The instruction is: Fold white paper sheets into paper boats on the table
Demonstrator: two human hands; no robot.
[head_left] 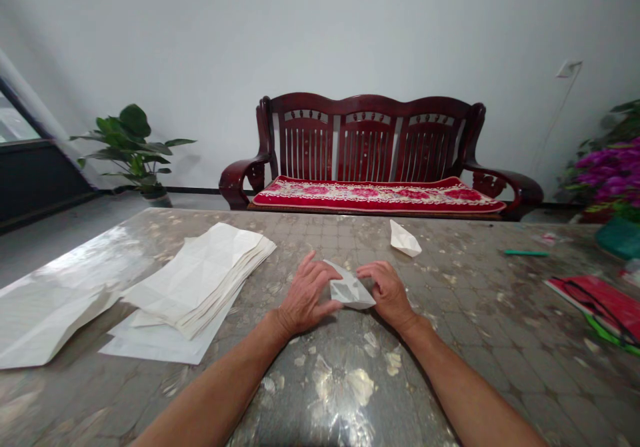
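A small folded piece of white paper [351, 294] lies between my two hands, low over the middle of the table. My left hand [307, 292] grips its left side, with the thumb at the near edge and the fingers at the far edge. On the other side, my right hand [389, 294] has its fingers bent and closed at the paper's right edge; the tips are partly hidden. Beyond my right hand rests a second folded white paper shape [405, 240], pointed at one end. Nothing touches it except the tabletop.
Left of my hands is a stack of creased white sheets [200, 277], with another loose folded sheet [45, 320] farther left. A green pen-like stick [526, 253], a red book [600, 300] with dark glasses [595, 307] and purple flowers [613, 174] are at the right. A wooden bench [367, 144] stands behind the patterned table [480, 354].
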